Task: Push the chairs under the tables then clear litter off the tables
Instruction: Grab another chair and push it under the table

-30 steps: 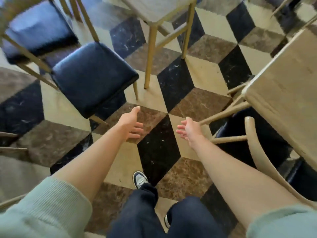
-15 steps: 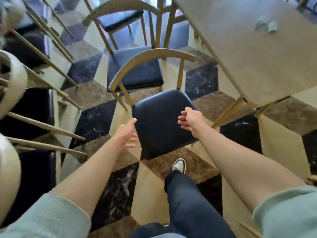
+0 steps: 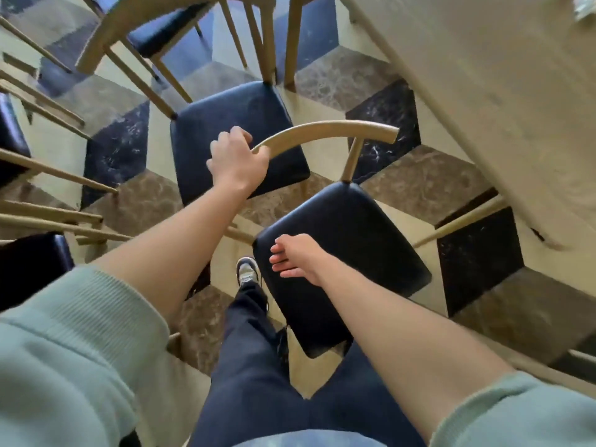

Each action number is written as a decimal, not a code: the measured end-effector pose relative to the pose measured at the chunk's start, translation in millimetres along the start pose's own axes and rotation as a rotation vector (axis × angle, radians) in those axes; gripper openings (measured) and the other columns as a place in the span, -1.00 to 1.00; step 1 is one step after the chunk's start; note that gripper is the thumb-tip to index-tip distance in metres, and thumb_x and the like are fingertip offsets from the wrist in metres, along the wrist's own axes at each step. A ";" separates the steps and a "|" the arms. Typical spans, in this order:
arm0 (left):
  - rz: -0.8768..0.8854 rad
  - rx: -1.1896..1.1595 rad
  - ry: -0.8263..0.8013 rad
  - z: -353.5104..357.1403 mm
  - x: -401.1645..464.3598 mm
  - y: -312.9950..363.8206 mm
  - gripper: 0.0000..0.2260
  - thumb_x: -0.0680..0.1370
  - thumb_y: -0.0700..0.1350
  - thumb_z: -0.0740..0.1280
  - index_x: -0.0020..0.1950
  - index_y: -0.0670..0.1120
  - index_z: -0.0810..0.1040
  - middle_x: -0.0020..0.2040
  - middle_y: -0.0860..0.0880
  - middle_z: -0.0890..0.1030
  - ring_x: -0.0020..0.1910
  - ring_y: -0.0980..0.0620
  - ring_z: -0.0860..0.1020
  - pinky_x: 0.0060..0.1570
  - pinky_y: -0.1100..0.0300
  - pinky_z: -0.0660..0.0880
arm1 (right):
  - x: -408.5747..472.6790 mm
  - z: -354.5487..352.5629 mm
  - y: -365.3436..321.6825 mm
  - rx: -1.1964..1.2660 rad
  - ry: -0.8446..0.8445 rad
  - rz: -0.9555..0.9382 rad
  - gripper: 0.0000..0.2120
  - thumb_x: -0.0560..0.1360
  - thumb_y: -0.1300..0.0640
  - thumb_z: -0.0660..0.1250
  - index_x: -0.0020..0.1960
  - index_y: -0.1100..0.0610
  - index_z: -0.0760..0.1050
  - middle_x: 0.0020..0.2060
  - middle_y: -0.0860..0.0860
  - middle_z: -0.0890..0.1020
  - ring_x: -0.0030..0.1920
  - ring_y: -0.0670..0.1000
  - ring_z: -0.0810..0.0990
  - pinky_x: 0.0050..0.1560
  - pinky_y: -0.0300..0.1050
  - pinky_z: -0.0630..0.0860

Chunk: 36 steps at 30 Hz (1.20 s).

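Wood-toned and curved, the backrest [image 3: 325, 132] of the chair [image 3: 342, 253] sits mid-frame, its dark padded seat just below, well short of the table [image 3: 483, 101] at the upper right. My left hand [image 3: 237, 159] is curled round the left end of that rail; my right hand [image 3: 298, 259] hovers over the seat with fingers loose, holding nothing. I judge I should steer the chair toward the table edge, pushing low and even. Something pale, maybe litter [image 3: 585, 9], lies at the table's top right corner.
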State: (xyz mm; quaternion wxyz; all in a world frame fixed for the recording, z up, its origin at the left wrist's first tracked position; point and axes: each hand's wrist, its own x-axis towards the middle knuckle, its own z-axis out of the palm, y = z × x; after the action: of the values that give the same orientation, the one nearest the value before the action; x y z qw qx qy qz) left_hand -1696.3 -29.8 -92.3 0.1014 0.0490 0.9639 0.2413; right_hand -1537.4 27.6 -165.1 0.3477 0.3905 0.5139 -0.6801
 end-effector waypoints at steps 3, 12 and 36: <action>0.129 -0.009 -0.273 25.7 58.8 30.6 -0.41 0.57 0.23 0.39 0.49 -0.06 0.40 0.36 -0.09 0.52 0.33 -0.10 0.49 0.32 -0.16 0.51 | 33.8 44.1 -10.3 0.202 0.011 0.074 -0.67 0.68 -0.03 0.12 -0.02 0.16 0.53 -0.14 0.10 0.61 -0.15 0.10 0.58 0.02 0.02 0.55; 0.533 0.238 -0.808 71.2 123.9 61.7 -0.71 0.62 -0.06 0.38 0.34 -0.03 0.53 0.10 -0.05 0.58 0.08 -0.02 0.57 0.00 0.11 0.43 | 71.0 124.2 -58.9 0.650 0.050 0.182 -0.52 0.70 -0.21 0.00 0.23 0.17 0.43 -0.10 0.14 0.61 -0.31 0.03 0.57 -0.18 -0.06 0.59; 0.181 0.084 -0.774 14.1 88.2 -62.8 -0.70 0.63 -0.04 0.32 0.28 -0.12 0.35 -0.02 -0.11 0.54 -0.15 -0.04 0.58 -0.33 0.12 0.48 | -0.4 166.6 62.1 -0.082 0.612 0.210 -0.42 0.60 -0.34 -0.09 0.20 0.08 0.44 0.16 0.19 0.61 0.20 0.26 0.59 0.23 0.17 0.50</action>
State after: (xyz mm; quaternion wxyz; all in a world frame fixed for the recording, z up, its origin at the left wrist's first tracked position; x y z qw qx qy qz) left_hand -1782.0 -66.0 -149.5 0.4332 0.2252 0.8553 0.1735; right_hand -1511.8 -148.4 -163.5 0.2607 0.6134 0.5785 -0.4703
